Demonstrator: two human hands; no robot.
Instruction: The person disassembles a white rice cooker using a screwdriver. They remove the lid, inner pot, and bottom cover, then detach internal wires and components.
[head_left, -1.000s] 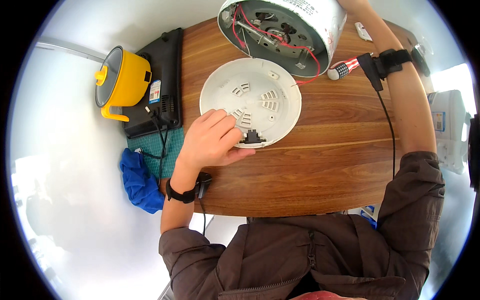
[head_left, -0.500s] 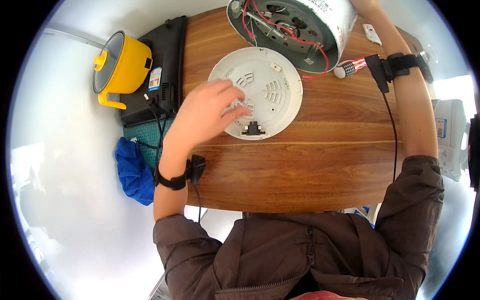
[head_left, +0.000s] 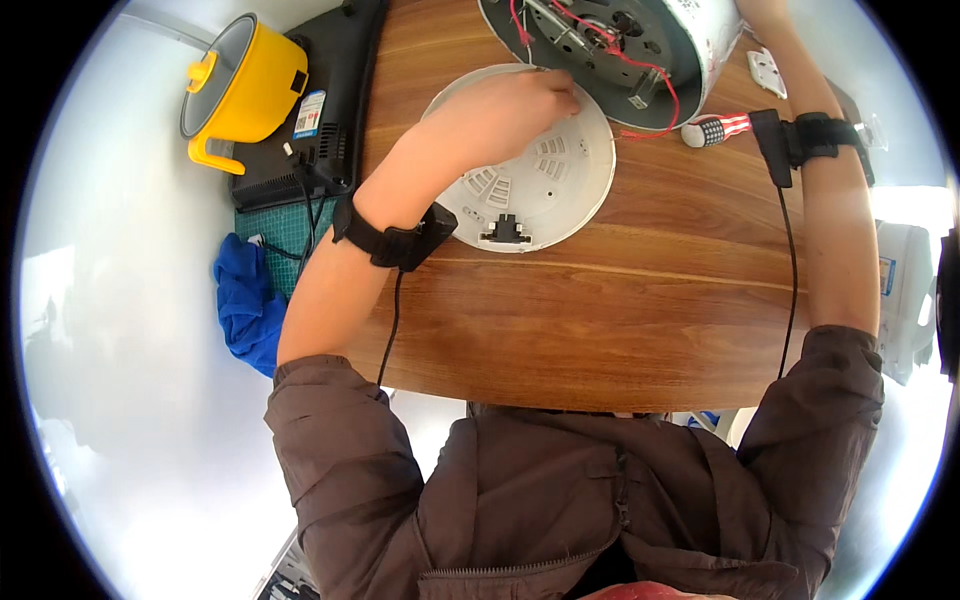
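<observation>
A white round base cover (head_left: 575,195) with vent slots lies on the wooden table, a black socket (head_left: 507,229) at its near edge. My left hand (head_left: 515,115) reaches over the cover's far part, fingers bent and drawn together. What they hold, if anything, is hidden. Behind the cover, a white cylindrical appliance housing (head_left: 715,40) is tipped with its open underside towards me, showing metal parts and red wires (head_left: 655,75). My right hand (head_left: 765,10) is beside the housing's right side at the top edge of the view; its fingers are out of sight.
To the right lie a screwdriver with a red-and-white striped handle (head_left: 715,130) and a small white plastic piece (head_left: 767,73). On the left are a yellow pot (head_left: 245,90) on a black device (head_left: 330,110), a green cutting mat (head_left: 270,225) and a blue cloth (head_left: 245,310).
My left hand has moved right and away from me, from the cover's left side to its far part. The view has shifted slightly. My right hand stays by the housing.
</observation>
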